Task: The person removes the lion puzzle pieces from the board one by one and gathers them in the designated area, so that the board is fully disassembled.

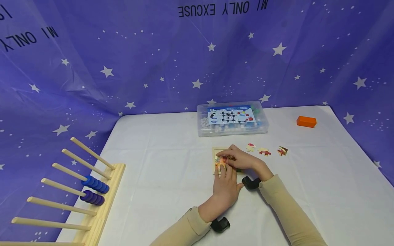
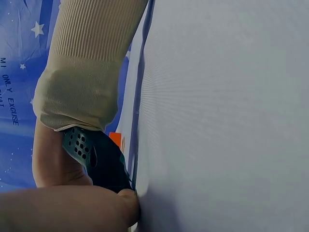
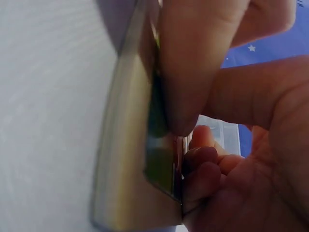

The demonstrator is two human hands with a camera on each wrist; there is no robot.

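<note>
A small jigsaw puzzle in a pale wooden frame (image 1: 217, 150) lies on the table, partly covered by both hands. The left hand (image 1: 226, 188) rests its extended fingers on the near side of the picture, thumb out to the right. From the right, the right hand (image 1: 241, 160) reaches over the board with bent fingers and seems to pinch a puzzle piece, mostly hidden under it. In the right wrist view the board's wooden edge (image 3: 116, 183) stands close to the camera, with a green picture corner (image 3: 161, 169) beside the fingertips. Loose puzzle pieces (image 1: 264, 151) lie right of the board.
Behind the board sits a clear plastic case (image 1: 232, 130) with a molecule label. An orange block (image 1: 306, 121) is at the back right. A wooden abacus rack (image 1: 115, 181) with blue and purple beads stands at the left. Black devices (image 1: 220, 224) sit at both wrists.
</note>
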